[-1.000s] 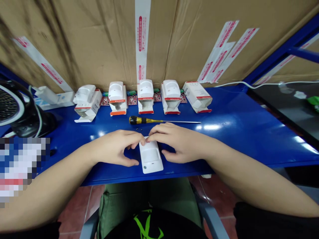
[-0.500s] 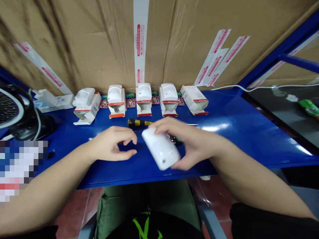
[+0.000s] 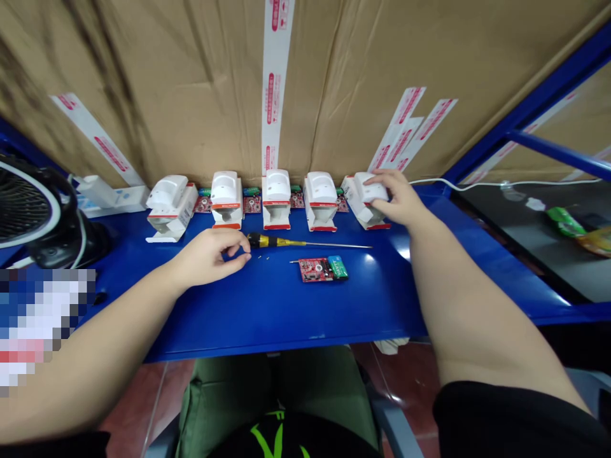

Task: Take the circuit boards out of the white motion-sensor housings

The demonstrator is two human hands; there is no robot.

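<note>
My right hand [image 3: 391,194] grips a white motion sensor housing [image 3: 373,189] at the top of the rightmost small carton [image 3: 366,213]. My fingers cover part of the housing. My left hand [image 3: 217,257] hovers loosely curled over the blue table, thumb and forefinger a little apart, with nothing visible in it. Beside its fingertips lies a yellow and black screwdriver [image 3: 281,242], its shaft pointing right. Two tiny screws [image 3: 264,257] rest just below the handle. A red circuit board [image 3: 315,270] with a green-wrapped battery [image 3: 338,268] lies in front of the screwdriver.
Several opened cartons [image 3: 226,216] stand along the cardboard wall [image 3: 205,83], each topped by a white sensor housing [image 3: 277,184]. More red boards [image 3: 252,203] lie between them. A black fan [image 3: 33,210] and a power strip [image 3: 114,200] are at the left. A blue frame post [image 3: 520,127] rises right.
My right hand has carried the white housing from the table's middle to the rightmost carton. The circuit board is now uncovered. My left hand has shifted slightly left and its finger gap has narrowed.
</note>
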